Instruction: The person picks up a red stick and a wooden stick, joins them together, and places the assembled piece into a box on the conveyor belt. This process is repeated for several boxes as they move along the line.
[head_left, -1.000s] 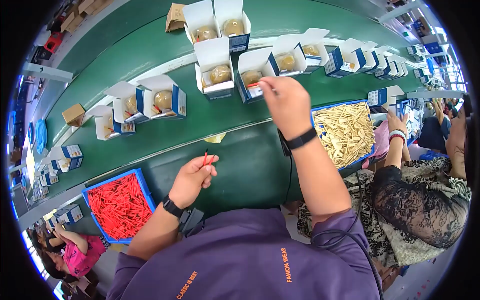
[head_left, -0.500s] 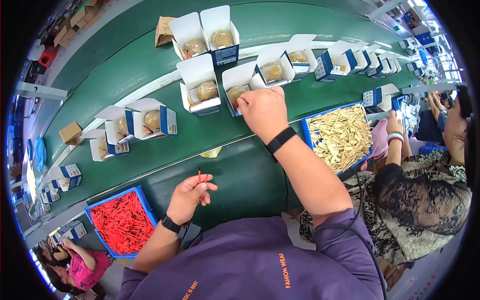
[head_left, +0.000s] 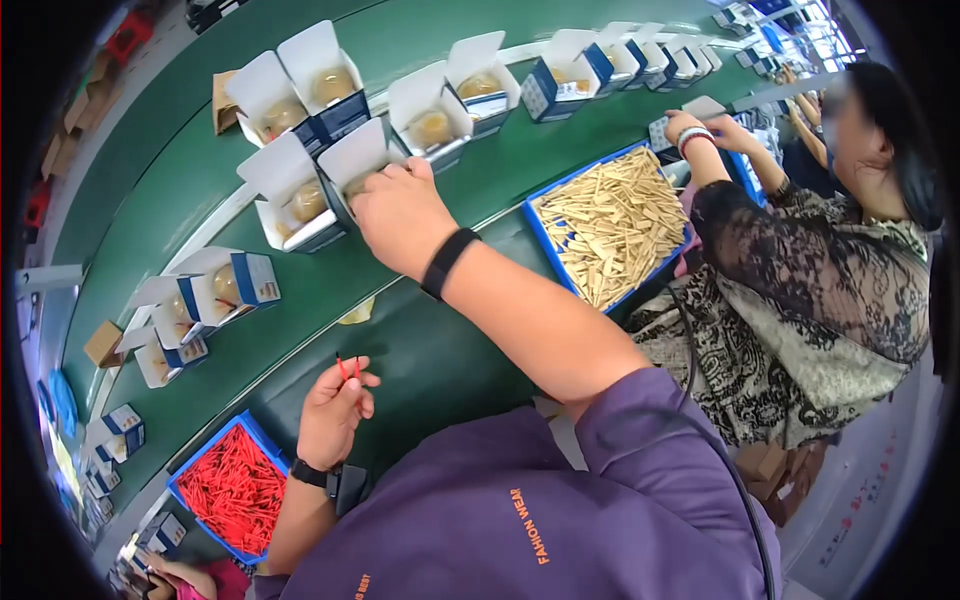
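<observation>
My left hand (head_left: 335, 415) is closed in a pinch on thin red sticks (head_left: 345, 369), at least one with a dark tip, held upright over the dark green work surface. Reaching forward, my right hand (head_left: 402, 215) has curled fingers at the mouth of an open blue-and-white box (head_left: 352, 150). Its fingertips are hidden, as is whatever they may hold. To its left stands another open box (head_left: 285, 185) with a tan, round item (head_left: 307, 201) in clear wrapping. Just right of the hand is a similar open box (head_left: 427, 100) with a wrapped round item (head_left: 430, 128).
A blue tray of red sticks (head_left: 235, 490) is at the left; a blue tray of pale wooden pieces (head_left: 615, 225) lies right. Several more open boxes (head_left: 225, 285) line the green belt (head_left: 420, 270). A co-worker (head_left: 800, 270) sits close at the right, both hands at a box.
My view has swung, shifting boxes and trays leftward in the picture. My right hand stays at the same box, its fingers now deeper in the opening. My left hand still holds the red sticks.
</observation>
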